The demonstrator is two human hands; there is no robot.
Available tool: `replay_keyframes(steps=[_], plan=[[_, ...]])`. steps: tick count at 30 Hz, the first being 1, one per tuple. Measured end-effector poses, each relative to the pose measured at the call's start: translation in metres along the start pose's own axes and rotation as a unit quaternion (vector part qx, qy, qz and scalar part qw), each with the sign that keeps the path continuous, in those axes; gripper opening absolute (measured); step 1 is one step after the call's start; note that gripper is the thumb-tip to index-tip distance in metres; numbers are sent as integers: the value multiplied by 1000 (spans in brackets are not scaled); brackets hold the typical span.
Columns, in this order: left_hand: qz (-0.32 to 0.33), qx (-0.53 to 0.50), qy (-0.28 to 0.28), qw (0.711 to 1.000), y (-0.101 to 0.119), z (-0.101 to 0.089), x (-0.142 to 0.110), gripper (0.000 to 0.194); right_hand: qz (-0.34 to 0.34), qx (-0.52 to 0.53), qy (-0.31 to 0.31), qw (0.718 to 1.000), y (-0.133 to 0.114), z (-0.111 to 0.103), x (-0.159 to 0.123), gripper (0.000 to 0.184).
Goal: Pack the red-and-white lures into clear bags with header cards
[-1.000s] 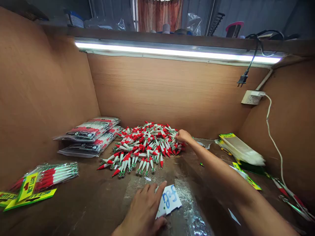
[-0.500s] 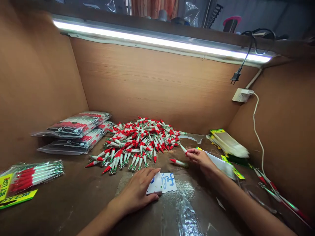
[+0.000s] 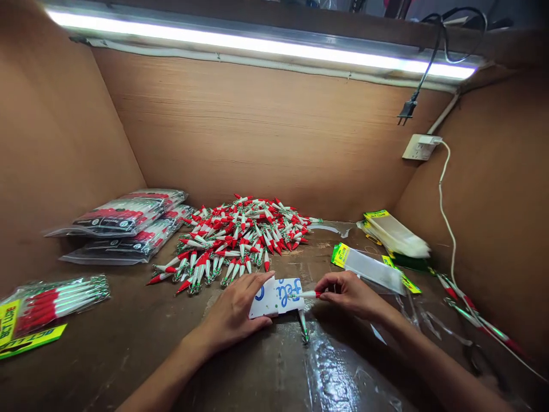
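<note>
My left hand (image 3: pixel 235 306) is closed around the left part of a small white card holder (image 3: pixel 265 303) with blue handwriting, above the tabletop. With thumb and fingers my right hand (image 3: pixel 343 292) pinches the red tip of a red-and-white squid lure (image 3: pixel 307 294). The lure's green hooked end lies over the right part of the card. A second lure (image 3: pixel 303 327) sticks out below the card's right edge, hooks toward me; its upper end is hidden. Behind both hands spreads a large pile of the same lures (image 3: pixel 240 234).
Filled lure packs (image 3: pixel 124 217) are stacked at left, with a yellow-labelled pack (image 3: pixel 60 303) nearer. At right lie empty plastic sleeves (image 3: pixel 371 268), more sleeves (image 3: pixel 397 237) and several loose lures (image 3: pixel 480 326). A white cord (image 3: pixel 446 212) runs down from the outlet (image 3: pixel 418 147).
My right hand has brought its lure left and nearer to the card. The second lure, earlier loose beside that hand, now lies at the card's lower edge. The view has tipped downward.
</note>
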State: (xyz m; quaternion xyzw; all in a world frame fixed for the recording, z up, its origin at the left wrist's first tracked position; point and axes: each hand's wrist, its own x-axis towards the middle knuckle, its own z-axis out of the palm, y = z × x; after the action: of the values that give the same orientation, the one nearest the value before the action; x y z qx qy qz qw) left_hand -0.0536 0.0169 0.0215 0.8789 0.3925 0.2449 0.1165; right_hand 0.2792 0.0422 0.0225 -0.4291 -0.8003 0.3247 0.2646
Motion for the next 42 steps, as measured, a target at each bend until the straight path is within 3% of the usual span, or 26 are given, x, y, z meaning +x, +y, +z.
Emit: replay_keyframes(steps=[5, 9, 11, 14, 20, 26, 31, 34, 42], plan=[[18, 11, 2, 1000, 8, 4, 2, 89, -110, -126, 44, 985, -26, 42, 3, 12], [36, 3, 6, 999, 8, 5, 1, 89, -188, -91, 63, 976, -32, 68, 6, 19], [36, 13, 21, 999, 4, 1, 1, 86, -204, -57, 91, 973, -27, 67, 7, 25], [32, 56, 64, 996, -3, -8, 2, 78, -174, -59, 120, 976, -16, 53, 10, 31], [37, 97, 123, 987, -7, -19, 5, 69, -194, -179, -38, 964, -12, 41, 14, 38], [40, 96, 84, 991, -12, -16, 4, 71, -187, -160, -63, 967, -8, 35, 11, 16], [31, 93, 58, 994, -15, -14, 4, 77, -172, -135, -72, 973, -7, 26, 3, 17], [31, 90, 51, 994, -14, -13, 4, 78, -179, -122, -100, 971, -13, 26, 0, 29], [31, 87, 41, 995, -16, -11, 3, 80, -166, -76, -136, 974, -14, 26, -2, 19]])
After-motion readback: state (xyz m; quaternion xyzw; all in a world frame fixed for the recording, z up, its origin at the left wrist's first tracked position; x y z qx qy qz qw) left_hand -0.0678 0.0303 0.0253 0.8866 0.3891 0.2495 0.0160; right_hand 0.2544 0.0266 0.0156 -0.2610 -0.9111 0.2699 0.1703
